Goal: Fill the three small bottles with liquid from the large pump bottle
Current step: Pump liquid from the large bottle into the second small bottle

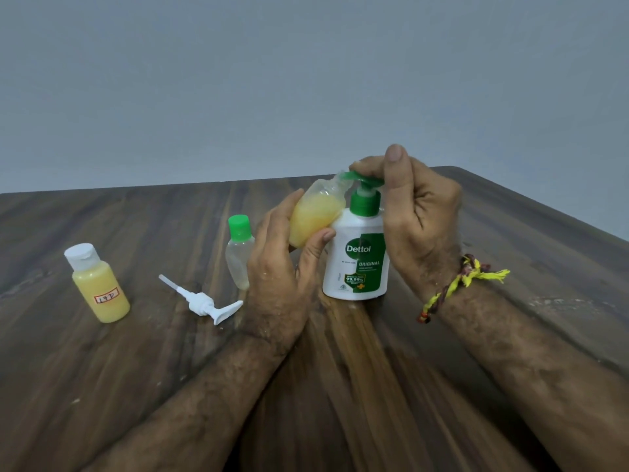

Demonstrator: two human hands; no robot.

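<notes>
A: We see the large pump bottle point(355, 264), white plastic with a green label, standing upright on the dark wood-grain bench point(408, 335). Our right hand point(418, 212) sits on its green pump head point(366, 180), fingers curled over the top, the thumb sticking up.

B: And our left hand point(279, 264) has its grip closed around a small clear bottle point(316, 212), soft-sided and rounded, tilted with its open neck up at the pump's nozzle. It's about half full of cloudy yellow liquid.

A: Just behind that hand stands a second clear bottle point(239, 253) with a green screw cap, upright and nearly empty.

B: Far left on the bench, we have a third bottle point(98, 284), cylindrical, with a white flip cap, a handwritten label, and yellow liquid up to the shoulder.

A: Between those two lies a loose white pump point(204, 303) on its side, dip tube pointing away from us.

B: A braided yellow thread point(459, 281) circles the right wrist.
</notes>
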